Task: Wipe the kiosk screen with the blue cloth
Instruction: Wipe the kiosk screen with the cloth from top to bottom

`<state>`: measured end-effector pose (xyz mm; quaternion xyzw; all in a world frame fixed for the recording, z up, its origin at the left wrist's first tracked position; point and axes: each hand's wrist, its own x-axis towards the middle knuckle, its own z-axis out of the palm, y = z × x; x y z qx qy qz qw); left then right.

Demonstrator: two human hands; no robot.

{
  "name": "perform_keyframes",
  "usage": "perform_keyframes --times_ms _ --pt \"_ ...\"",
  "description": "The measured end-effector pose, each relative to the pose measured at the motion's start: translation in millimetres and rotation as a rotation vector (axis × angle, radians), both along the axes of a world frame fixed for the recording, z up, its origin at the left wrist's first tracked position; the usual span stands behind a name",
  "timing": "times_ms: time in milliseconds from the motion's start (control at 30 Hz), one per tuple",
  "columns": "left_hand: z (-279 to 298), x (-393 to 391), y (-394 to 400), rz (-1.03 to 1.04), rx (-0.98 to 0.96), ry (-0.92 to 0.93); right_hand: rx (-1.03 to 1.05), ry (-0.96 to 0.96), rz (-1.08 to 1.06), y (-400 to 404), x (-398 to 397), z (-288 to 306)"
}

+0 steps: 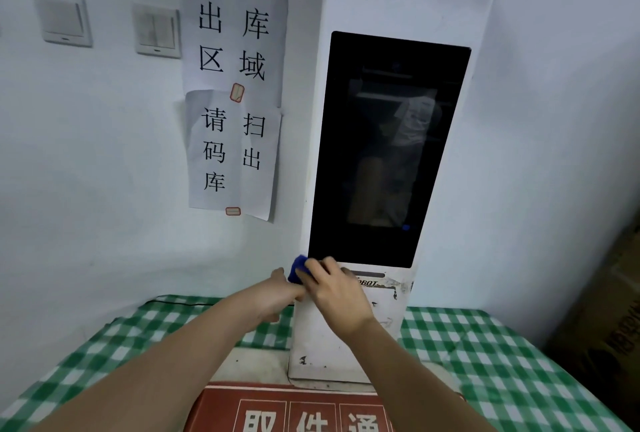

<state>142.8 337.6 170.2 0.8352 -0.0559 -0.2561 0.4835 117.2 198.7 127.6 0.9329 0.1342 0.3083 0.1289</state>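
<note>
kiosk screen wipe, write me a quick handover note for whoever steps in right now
Right hand: curled over the blue cloth, holding it at the lower left corner of the kiosk screen, on the white housing just below the glass.
Left hand: beside the cloth, under the right hand; whether it grips the cloth cannot be told.
Kiosk: upright on the green checked tablecloth, screen dark.
Done: cloth in hand and brought to the screen's bottom edge.
Left: apparently the whole wipe; the cloth is not on the glass yet.
</note>
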Motion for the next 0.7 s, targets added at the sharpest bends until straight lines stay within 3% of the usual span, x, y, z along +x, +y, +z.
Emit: perform_keyframes --times_ms 67,267,533,700 --pt "0.4 -1.6 4.1 0.004 0.014 0.002 -0.015 0.015 0.006 -0.3 -2.7 1.0" --pt "6.3 -1.6 2.7 0.01 0.021 -0.011 0.115 -0.185 -0.026 4.6 6.7 45.9" --pt "4.2 -6.6 -2.5 -0.019 0.003 0.001 -0.037 0.034 -0.011 -5.7 -6.4 3.3" --pt "10.9 -4.6 -4.6 0.002 -0.01 -0.021 0.123 -0.151 -0.05 -12.2 -4.8 38.6"
